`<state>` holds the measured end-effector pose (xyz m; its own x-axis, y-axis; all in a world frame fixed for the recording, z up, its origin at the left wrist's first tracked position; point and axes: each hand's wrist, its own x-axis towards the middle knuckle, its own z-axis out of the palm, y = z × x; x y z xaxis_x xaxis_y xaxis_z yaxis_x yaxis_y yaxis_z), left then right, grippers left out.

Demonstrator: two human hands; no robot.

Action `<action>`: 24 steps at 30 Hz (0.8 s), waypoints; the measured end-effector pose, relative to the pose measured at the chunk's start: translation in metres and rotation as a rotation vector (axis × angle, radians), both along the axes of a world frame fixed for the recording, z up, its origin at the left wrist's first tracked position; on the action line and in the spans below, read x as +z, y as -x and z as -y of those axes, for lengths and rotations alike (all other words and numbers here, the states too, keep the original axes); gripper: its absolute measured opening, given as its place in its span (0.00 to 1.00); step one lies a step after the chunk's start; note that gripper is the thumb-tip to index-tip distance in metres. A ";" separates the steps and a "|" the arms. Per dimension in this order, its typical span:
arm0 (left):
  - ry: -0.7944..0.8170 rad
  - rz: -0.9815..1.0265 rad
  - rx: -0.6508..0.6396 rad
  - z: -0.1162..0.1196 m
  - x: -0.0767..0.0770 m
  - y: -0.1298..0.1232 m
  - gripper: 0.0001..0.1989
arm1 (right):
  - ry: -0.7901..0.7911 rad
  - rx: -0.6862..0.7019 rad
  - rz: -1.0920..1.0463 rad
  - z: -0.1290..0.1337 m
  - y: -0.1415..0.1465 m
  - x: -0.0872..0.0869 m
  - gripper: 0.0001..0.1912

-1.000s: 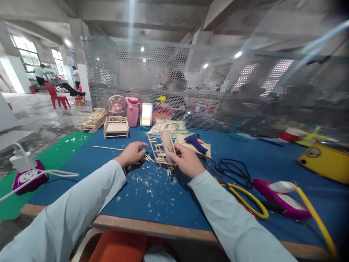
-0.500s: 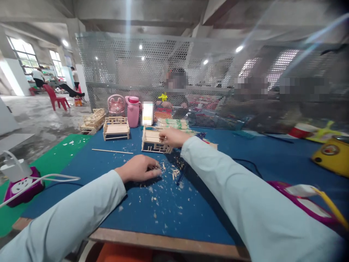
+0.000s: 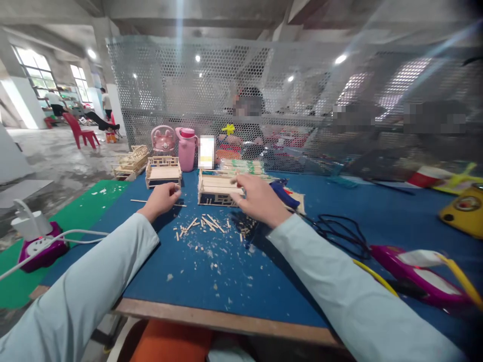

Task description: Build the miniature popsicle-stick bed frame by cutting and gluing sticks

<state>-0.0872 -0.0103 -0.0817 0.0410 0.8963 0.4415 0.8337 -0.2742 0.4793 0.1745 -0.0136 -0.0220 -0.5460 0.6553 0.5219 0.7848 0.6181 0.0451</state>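
My left hand (image 3: 160,201) is over the long thin stick (image 3: 138,201) on the blue table, just in front of a small wooden model (image 3: 163,172); its fingers are curled together, and what they hold, if anything, is too small to name. My right hand (image 3: 258,198) is at the right end of another wooden model (image 3: 219,187), thumb and fingers apart, with nothing gripped between them. Short cut sticks (image 3: 211,222) and pale scraps lie scattered between my hands. A blue-handled tool (image 3: 285,195) rests behind my right hand.
Behind stand a pink bottle (image 3: 186,151), a bright phone-like screen (image 3: 206,152) and a perforated metal screen (image 3: 162,90). More wooden models (image 3: 130,162) sit at the left. Purple power strips (image 3: 41,246) and cables flank the table; a yellow object (image 3: 466,211) is at far right.
My left hand has moved left and forward to the long stick, uncovering short sticks. My right hand has opened off the model and shifted right, revealing the blue-handled tool. The view has moved slightly.
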 end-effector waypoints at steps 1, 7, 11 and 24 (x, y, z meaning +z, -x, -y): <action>-0.007 -0.003 -0.016 0.000 -0.001 -0.003 0.13 | 0.057 -0.005 -0.007 0.007 -0.001 -0.006 0.10; -0.003 -0.023 -0.012 0.008 -0.002 -0.034 0.13 | 0.301 -0.040 0.210 0.030 0.009 -0.040 0.15; -0.002 -0.036 -0.059 0.017 -0.003 -0.046 0.13 | 0.312 -0.061 0.256 0.029 0.017 -0.042 0.11; -0.003 -0.307 -0.333 0.031 -0.002 -0.065 0.16 | 0.244 0.070 -0.033 0.017 0.009 -0.047 0.10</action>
